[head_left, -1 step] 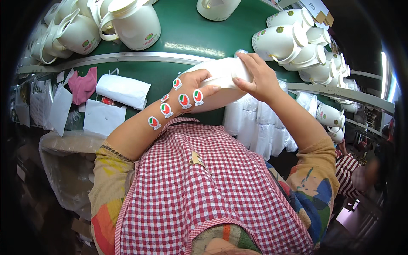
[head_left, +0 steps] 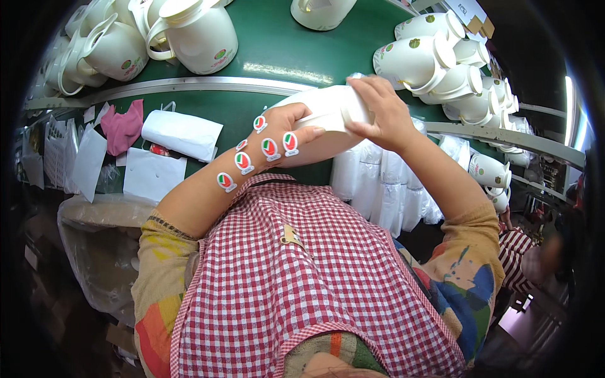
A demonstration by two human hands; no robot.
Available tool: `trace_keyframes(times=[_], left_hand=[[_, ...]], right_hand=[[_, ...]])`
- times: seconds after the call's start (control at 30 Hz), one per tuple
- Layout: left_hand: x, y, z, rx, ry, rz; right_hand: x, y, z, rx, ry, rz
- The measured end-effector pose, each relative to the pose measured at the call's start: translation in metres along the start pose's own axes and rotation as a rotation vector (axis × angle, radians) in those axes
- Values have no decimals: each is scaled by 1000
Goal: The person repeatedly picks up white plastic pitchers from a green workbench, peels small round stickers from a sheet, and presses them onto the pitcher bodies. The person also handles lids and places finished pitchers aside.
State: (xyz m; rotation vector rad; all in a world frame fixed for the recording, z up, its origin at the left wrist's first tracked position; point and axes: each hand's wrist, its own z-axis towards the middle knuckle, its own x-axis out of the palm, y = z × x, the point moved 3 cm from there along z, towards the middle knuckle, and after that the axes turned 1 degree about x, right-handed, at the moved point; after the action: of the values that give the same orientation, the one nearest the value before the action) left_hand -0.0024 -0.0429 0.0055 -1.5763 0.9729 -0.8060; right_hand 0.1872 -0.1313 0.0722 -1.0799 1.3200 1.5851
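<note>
A white jug (head_left: 328, 142) lies tilted on its side between my two hands, above the near edge of the green bench. My left hand (head_left: 280, 132) is closed round it at what looks like the handle, thumb pointing right. Round oval stickers (head_left: 270, 149) in red, green and white are stuck along the back of that hand and the forearm. At the jug's right end my right hand (head_left: 384, 116) clasps the rim, fingers over the far side and thumb on the near side. The jug's far side and the fingertips behind it are hidden.
Finished-looking white jugs (head_left: 198, 41) crowd the bench's far left; more jugs (head_left: 416, 60) are stacked at right. Plastic-wrapped bundles (head_left: 378, 183) hang near my right arm. A pink cloth (head_left: 123, 128) and a white paper roll (head_left: 183, 133) lie left. Another person in stripes (head_left: 520, 258) is at far right.
My right hand has shifted slightly over the jug's end, its thumb bending a little. My left hand has moved a touch to the left.
</note>
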Motion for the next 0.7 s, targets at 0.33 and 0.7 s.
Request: trace_keyframes(times=[0.33, 0.7], left_hand=[[28, -20, 2, 211, -133, 436], [108, 44, 30, 87, -48, -356]], right_hand=[[19, -6, -1, 343, -152, 176], [-23, 75, 36, 40, 427, 249]])
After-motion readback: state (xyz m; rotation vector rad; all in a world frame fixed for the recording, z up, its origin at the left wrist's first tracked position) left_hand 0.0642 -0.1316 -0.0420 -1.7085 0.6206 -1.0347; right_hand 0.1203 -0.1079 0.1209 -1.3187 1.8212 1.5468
